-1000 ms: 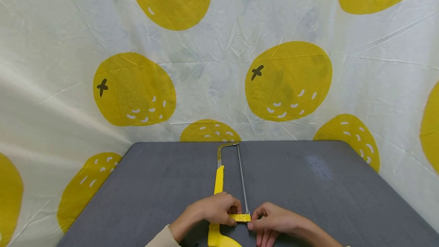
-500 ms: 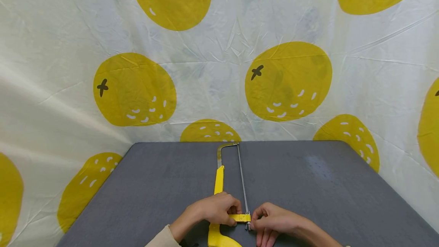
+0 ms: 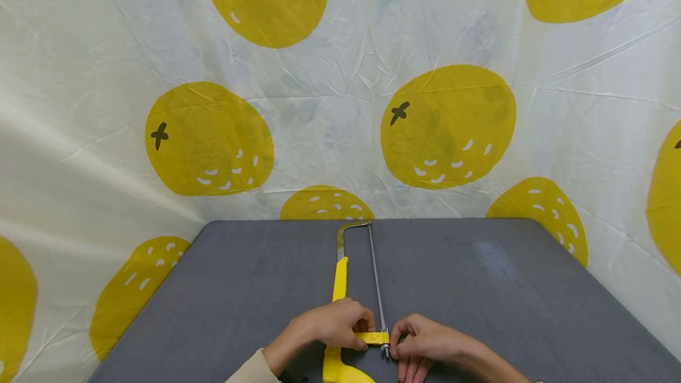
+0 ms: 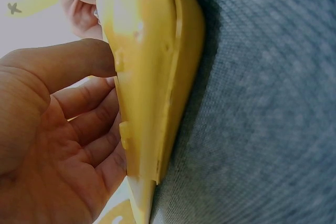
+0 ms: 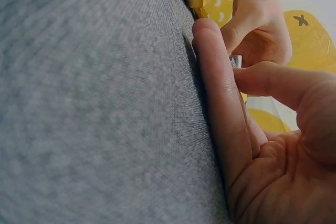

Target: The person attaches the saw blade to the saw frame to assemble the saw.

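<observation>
A yellow hacksaw [image 3: 339,279] lies on the grey table, its thin blade [image 3: 376,276] running from the far end toward the hands. My left hand [image 3: 340,321] reaches across the frame and pinches the short yellow arm [image 3: 376,338] at the blade's near end between thumb and fingers. Just below that arm sticks out a small metal wing nut [image 3: 385,351]. The thumb and forefinger of my right hand [image 3: 425,341] pinch at its right side, while its other fingers rest on the table. In the right wrist view, that thumb [image 5: 262,78] meets the metal part, mostly hidden behind the fingers.
The grey padded table [image 3: 479,306] extends around the saw on both sides. Behind it and at both sides hangs a pale cloth [image 3: 324,135] printed with large yellow fruit. The saw's curved yellow handle [image 3: 346,373] runs off the near edge of the head view.
My right thumb has shifted slightly down and right off the wing nut, which shows more now and has turned. My left hand and the hacksaw stay in place.
</observation>
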A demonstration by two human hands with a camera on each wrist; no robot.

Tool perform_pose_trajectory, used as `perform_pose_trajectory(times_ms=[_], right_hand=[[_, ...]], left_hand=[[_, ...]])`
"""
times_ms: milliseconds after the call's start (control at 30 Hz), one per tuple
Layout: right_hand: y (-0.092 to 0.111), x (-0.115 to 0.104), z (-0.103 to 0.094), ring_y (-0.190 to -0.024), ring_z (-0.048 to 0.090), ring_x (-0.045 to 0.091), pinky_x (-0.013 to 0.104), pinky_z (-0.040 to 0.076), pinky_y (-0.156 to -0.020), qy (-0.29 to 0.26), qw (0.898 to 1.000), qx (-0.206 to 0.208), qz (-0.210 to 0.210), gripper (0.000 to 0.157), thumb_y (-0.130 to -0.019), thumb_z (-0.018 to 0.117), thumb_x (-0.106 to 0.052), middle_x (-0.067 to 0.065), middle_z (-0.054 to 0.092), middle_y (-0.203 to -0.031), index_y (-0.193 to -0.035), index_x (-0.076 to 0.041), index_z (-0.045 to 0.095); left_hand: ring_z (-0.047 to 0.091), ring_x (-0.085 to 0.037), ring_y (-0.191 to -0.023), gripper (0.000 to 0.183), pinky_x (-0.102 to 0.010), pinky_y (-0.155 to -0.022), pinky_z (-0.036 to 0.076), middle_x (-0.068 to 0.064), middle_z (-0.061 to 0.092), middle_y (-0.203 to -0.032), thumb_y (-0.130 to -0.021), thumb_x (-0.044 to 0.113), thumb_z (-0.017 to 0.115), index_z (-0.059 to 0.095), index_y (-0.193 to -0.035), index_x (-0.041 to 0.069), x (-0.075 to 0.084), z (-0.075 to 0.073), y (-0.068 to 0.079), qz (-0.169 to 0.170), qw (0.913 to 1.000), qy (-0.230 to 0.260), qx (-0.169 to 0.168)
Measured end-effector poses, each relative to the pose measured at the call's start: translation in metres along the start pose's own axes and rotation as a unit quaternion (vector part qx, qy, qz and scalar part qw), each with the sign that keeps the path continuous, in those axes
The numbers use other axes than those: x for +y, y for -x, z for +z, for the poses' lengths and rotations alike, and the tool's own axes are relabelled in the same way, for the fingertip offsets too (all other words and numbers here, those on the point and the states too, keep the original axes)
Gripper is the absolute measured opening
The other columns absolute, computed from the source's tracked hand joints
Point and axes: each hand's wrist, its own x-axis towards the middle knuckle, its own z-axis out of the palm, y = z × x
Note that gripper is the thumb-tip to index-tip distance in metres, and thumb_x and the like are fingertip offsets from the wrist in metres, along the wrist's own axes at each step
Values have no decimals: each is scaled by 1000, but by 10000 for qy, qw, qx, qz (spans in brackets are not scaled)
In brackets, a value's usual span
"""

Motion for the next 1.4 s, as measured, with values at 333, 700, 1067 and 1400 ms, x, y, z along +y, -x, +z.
perform_pose_trajectory(times_ms=[333,700,1067,1400], right_hand=[[1,-1,0,-60,71,3,19,56,-53,-67,10000,-54,-27,14,-95,60,-9,0,75,-72,-103,1,65],[1,-1,0,-62,72,3,20,56,-54,-66,9999,-71,-47,15,-95,61,-9,0,76,-73,-104,2,66],[1,-1,0,-61,72,4,20,56,-54,-18,10000,-29,-70,16,-94,60,-8,0,76,-72,-104,3,67],[1,-1,2,-58,71,4,20,56,-52,45,9998,81,-162,15,-93,60,-7,1,75,-70,-102,3,66]], left_hand=[[56,3,-68,11,-16,-66,50,16,63,-80,-90,11,77,73,-97,18,1,1,1,-57,10000,-32,6],[56,3,-67,11,-16,-66,50,16,63,-79,-90,11,77,73,-96,18,2,1,0,-40,10000,-32,8],[56,4,-67,11,-15,-66,51,17,63,-79,-90,11,76,73,-98,18,-1,0,-1,-12,10000,14,-23],[56,4,-67,8,-15,-65,50,18,63,-79,-91,16,78,73,-97,19,0,1,-1,64,9999,-88,29]])
